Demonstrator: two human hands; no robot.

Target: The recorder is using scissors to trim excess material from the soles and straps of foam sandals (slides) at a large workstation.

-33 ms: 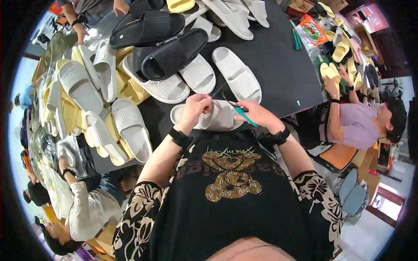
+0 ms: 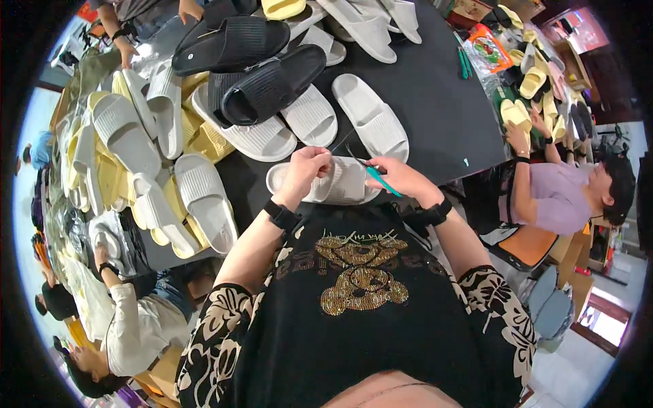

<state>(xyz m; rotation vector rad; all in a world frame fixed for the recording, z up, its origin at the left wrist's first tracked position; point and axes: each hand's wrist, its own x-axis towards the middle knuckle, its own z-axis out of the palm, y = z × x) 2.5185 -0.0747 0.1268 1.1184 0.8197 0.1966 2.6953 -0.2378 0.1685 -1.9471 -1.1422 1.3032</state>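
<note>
A light grey slide sandal (image 2: 347, 182) lies sideways at the table's near edge, under both of my hands. My left hand (image 2: 311, 171) is closed in a pinch over its strap, and a thin dark strand (image 2: 340, 141) runs up from the fingertips. In my right hand (image 2: 403, 178) are teal-handled thread snips (image 2: 385, 183), their blades pointing up and left toward the strand. Whether the blades touch the strand is too fine to tell. Just beyond my hands lies another grey slide sandal (image 2: 371, 117), sole down.
Black sandals (image 2: 272, 85) and grey ones are heaped beyond and left, with a pile of grey and yellow sandals (image 2: 126, 129) farther left. More snips (image 2: 464, 62) lie on the dark table (image 2: 435, 102). Co-workers sit at left (image 2: 146, 319) and right (image 2: 554, 187); another person's hands (image 2: 124, 51) are at the far left.
</note>
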